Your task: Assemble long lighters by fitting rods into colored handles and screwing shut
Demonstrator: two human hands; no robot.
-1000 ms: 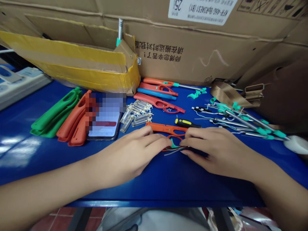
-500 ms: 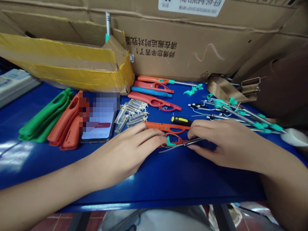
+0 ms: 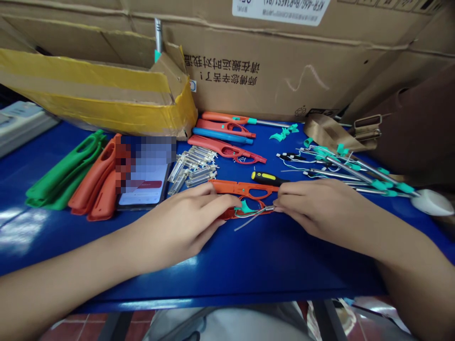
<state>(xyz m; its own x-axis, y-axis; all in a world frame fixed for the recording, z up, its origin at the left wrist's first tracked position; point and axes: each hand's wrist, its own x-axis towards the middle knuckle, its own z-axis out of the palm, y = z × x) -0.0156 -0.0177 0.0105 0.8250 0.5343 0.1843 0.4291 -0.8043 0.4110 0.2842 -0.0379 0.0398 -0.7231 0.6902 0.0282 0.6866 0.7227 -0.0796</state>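
On a blue table (image 3: 249, 265) lies an orange lighter shell (image 3: 245, 188), a long handle with a trigger loop. My left hand (image 3: 185, 220) rests over its near half, fingers closed on a teal trigger piece (image 3: 244, 207) inside the loop. My right hand (image 3: 316, 208) pinches the end of a thin metal tube with wires (image 3: 265, 210) that runs into the shell. A black and yellow screwdriver (image 3: 266, 178) lies just behind my right hand.
Green (image 3: 64, 170) and orange shells (image 3: 99, 182) are stacked at the left beside a phone (image 3: 144, 184). Clear plastic parts (image 3: 194, 166), assembled lighters (image 3: 227, 135), metal tubes with teal caps (image 3: 359, 173) and cardboard boxes (image 3: 106, 90) fill the back.
The view has shifted slightly. My right hand has pushed the metal tube leftward into the orange shell, and my left fingers have closed in on the teal trigger.
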